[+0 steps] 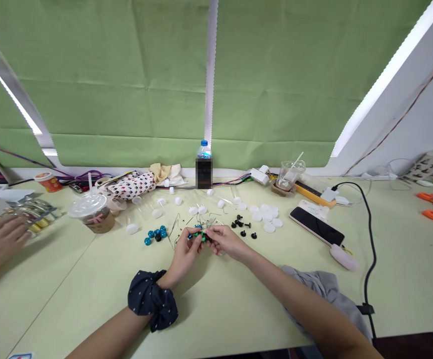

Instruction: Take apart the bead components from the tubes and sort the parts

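My left hand [185,250] and my right hand [224,241] meet over the middle of the table. Between their fingertips is a small green, blue and black piece [203,238]; its exact kind is too small to make out. The fingers of both hands are closed on it and partly cover it. Left of my hands lie several blue balls or knobs [151,234], with a black one [158,238] among them. Thin bent metal wires [173,230] lie just behind my fingers. To the right are several black screw-like pieces [243,233] with wide heads.
White discs [267,215] and clear tubes with white caps [156,213] lie farther back. A lidded drink cup [94,213] stands left, near another person's hand [1,242]. A phone [317,225], grey cloth [324,289] and black cable [372,254] lie right. A bottle [204,172] stands behind.
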`<state>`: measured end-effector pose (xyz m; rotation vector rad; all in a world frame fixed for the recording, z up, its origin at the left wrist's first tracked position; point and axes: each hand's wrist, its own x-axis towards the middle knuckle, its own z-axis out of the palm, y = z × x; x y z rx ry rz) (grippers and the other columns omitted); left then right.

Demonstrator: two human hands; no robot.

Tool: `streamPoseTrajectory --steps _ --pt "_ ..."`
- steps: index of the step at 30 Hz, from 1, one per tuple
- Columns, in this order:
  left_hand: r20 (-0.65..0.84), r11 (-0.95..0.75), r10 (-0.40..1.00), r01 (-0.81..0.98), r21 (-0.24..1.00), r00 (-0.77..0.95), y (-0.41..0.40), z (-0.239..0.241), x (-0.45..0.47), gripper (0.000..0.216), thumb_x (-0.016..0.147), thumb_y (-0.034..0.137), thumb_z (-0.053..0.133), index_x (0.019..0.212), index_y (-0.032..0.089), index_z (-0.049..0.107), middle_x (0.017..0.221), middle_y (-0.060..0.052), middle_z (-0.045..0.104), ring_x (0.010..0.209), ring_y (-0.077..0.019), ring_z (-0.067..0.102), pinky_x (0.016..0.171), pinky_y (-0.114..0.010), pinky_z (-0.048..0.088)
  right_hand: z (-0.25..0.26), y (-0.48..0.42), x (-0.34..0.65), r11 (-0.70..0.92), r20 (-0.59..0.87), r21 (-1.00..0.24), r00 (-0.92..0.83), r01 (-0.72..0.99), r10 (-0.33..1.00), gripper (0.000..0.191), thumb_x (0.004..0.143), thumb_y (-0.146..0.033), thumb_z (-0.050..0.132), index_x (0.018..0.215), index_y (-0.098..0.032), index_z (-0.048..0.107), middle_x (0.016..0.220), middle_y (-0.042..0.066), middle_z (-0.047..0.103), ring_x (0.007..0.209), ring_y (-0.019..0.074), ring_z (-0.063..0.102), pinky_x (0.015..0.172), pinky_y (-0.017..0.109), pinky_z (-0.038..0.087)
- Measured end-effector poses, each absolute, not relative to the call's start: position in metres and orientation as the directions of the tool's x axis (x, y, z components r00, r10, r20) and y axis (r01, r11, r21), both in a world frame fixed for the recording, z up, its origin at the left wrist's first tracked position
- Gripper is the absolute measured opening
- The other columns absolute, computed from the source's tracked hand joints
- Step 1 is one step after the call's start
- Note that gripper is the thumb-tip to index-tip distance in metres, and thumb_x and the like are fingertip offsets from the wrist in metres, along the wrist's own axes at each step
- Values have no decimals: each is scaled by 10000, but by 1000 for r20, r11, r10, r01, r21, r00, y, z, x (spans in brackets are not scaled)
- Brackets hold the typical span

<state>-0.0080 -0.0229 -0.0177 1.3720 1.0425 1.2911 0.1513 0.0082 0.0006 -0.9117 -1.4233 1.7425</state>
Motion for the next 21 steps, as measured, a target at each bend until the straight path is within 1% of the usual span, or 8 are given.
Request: streamPoseTrajectory --steps 3,5,8,10,12,14,17,21 --pt "199 -197 977 -26 980 74 -23 -17 -8 260 842 375 553 987 171 479 701 16 537 618 -107 522 573 -236 425 2 7 153 -58 13 -990 -482 -131 876 408 668 -447 732 913 -181 544 767 -5 584 532 78 541 470 208 418" --pt "204 -203 976 -29 979 74 -23 -17 -8 254 843 372 551 988 175 483 714 15 537 619 -104 519 576 -234 425 3 7 153 -92 -4 -983 -493 -156 870 446 672 -435 735 991 -207 522 793 -8 584 579 97 573 523 234 457" --pt "190 -188 978 -32 982 89 -22 -19 -8 259 846 373 549 1003 177 485 689 19 537 613 -108 516 570 -233 420 2 8 151 -160 -74 -979 -517 -123 853 389 738 -504 646 916 -176 534 694 -8 568 499 95 542 467 235 429" --pt "188 -185 978 -40 982 92 -22 -20 -8 261 847 370 550 1007 175 482 690 15 541 620 -111 520 573 -235 421 1 8 151 -104 -25 -986 -494 -133 869 375 719 -491 670 844 -160 546 713 2 568 514 93 542 478 237 435" --pt "197 -194 976 -40 980 90 -22 -20 -8 258 848 366 550 1004 173 481 705 10 546 626 -111 523 575 -236 421 0 8 151 -47 38 -985 -473 -166 880 376 677 -440 726 878 -170 558 794 6 572 596 103 576 553 255 474" --pt "204 -202 976 -31 979 81 -22 -19 -8 256 847 369 551 996 172 483 709 9 545 624 -111 524 571 -237 421 0 8 151 -68 25 -982 -474 -177 880 392 686 -438 720 936 -186 555 812 1 567 627 108 585 590 270 487" --pt "190 -188 978 -30 982 83 -24 -17 -7 267 840 381 557 989 171 487 707 8 547 620 -114 529 565 -240 423 -2 9 151 -106 -31 -986 -484 -130 875 368 751 -498 634 881 -163 557 715 -5 548 521 91 532 490 247 436" --pt "180 -175 980 -63 983 86 -24 -14 -6 269 832 381 567 982 169 496 758 -10 575 621 -110 535 565 -242 424 -4 8 150 47 89 -993 -436 -106 896 320 731 -446 671 839 -173 544 766 -1 554 521 80 512 476 233 396"
